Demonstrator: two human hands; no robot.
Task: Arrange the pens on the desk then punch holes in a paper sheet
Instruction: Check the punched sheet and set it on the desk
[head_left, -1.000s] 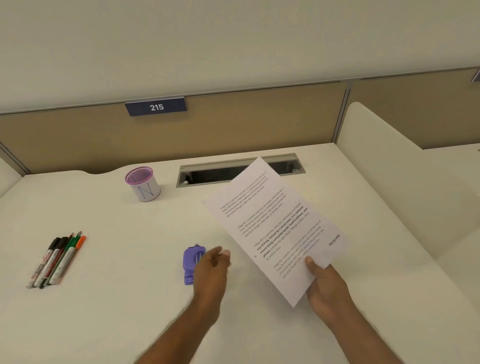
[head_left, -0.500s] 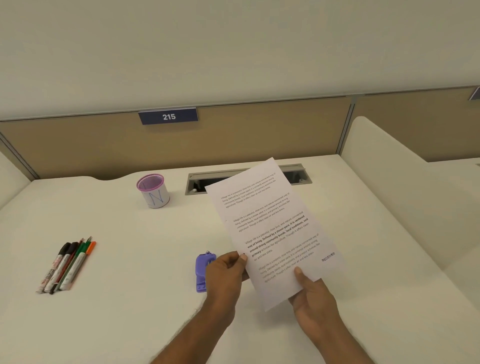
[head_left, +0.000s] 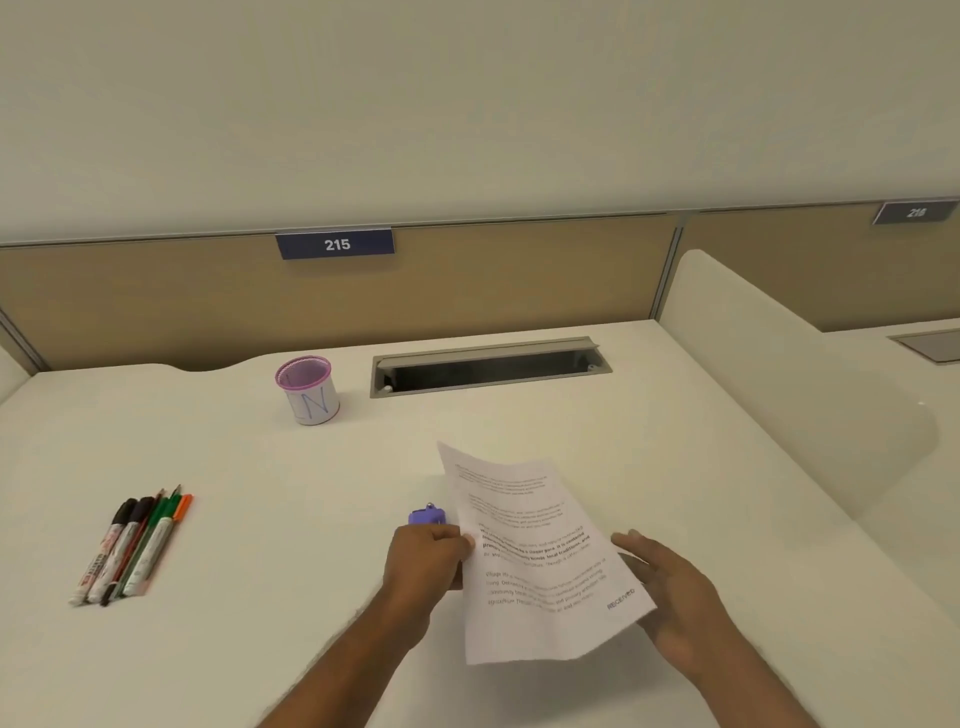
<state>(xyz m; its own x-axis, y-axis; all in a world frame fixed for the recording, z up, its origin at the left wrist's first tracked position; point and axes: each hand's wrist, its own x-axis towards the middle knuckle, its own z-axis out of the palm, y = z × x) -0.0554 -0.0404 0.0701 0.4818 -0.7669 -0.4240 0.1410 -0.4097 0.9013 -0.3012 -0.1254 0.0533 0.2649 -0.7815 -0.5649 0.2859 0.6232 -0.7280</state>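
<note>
A printed paper sheet (head_left: 540, 561) hangs just above the white desk (head_left: 260, 467), tilted. My left hand (head_left: 423, 564) pinches its left edge. My right hand (head_left: 675, 597) is at the sheet's right edge with its fingers spread and fairly straight, partly under the paper. A small purple hole punch (head_left: 428, 516) lies on the desk just beyond my left hand, mostly hidden by it. Several pens and markers (head_left: 132, 545) lie side by side at the left of the desk.
A pink-rimmed pen cup (head_left: 307, 391) stands at the back of the desk. A grey cable slot (head_left: 488, 366) is open behind the paper. A tan partition with the sign 215 (head_left: 335, 243) closes the back, and a white divider (head_left: 779, 364) rises on the right.
The sheet has dropped lower and flatter toward the desk. My left hand has taken its left edge, and my right hand has let go of its bottom and opened at the right edge.
</note>
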